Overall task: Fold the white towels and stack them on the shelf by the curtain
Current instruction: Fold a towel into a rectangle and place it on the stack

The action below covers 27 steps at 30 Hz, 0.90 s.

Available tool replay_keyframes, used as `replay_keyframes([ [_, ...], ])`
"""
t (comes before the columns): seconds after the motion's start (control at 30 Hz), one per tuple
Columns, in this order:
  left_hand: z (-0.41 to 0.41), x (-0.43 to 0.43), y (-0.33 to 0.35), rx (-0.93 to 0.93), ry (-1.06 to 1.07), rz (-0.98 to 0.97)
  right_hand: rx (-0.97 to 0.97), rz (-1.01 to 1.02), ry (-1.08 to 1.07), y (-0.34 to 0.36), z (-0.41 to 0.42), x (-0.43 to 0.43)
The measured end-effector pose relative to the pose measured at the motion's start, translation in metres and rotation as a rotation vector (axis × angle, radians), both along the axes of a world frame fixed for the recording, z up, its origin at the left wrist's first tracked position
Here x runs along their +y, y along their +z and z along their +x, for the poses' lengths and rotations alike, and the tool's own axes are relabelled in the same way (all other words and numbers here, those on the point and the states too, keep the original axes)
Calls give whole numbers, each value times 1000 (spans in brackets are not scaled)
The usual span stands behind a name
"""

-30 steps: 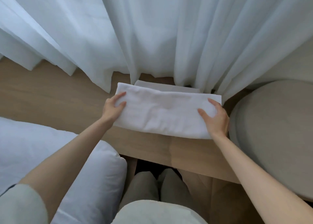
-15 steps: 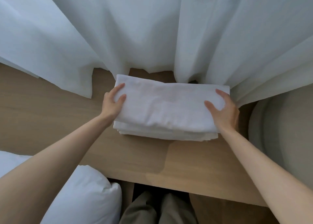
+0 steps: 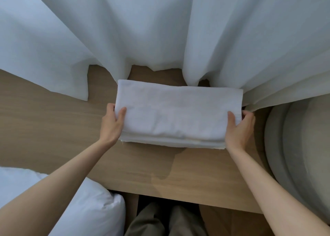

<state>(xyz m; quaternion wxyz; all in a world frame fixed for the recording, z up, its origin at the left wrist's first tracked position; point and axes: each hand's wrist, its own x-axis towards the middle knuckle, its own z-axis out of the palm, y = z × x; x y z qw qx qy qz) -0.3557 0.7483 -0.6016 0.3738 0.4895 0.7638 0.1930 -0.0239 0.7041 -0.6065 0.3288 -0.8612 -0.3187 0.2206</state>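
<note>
A stack of folded white towels [image 3: 178, 114] lies on the wooden shelf [image 3: 53, 128], its far edge against the white curtain [image 3: 160, 30]. The top towel is a long flat rectangle; thinner folded layers show beneath it along the near edge. My left hand [image 3: 111, 124] grips the stack's left end, thumb on top and fingers around the side. At the right end, my right hand [image 3: 238, 130] holds it the same way, fingers curled around the edge.
A round grey upholstered seat [image 3: 300, 155] stands close to the right of the shelf. A white pillow or duvet [image 3: 62, 200] fills the lower left. My legs in grey trousers [image 3: 166, 221] show below the shelf's front edge.
The folded towel I carried has come down onto the towel lying by the curtain. My hands have slid from the top to the ends of the stack, and my view has moved closer.
</note>
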Motion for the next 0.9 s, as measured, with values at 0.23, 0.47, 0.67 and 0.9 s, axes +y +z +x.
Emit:
replay_keyframes([
  [0.23,-6,8,6,211,-138,43,-103,15,143,11,3,0],
  [0.47,-5,2,-14,98,-25,-106,64,-241,79,-7,6,-13],
  [0.67,0,1,-11,206,-54,-51,-66,-65,183,6,2,-17],
  [0.9,0,6,-16,193,-46,-39,35,-77,117,-7,2,-15],
])
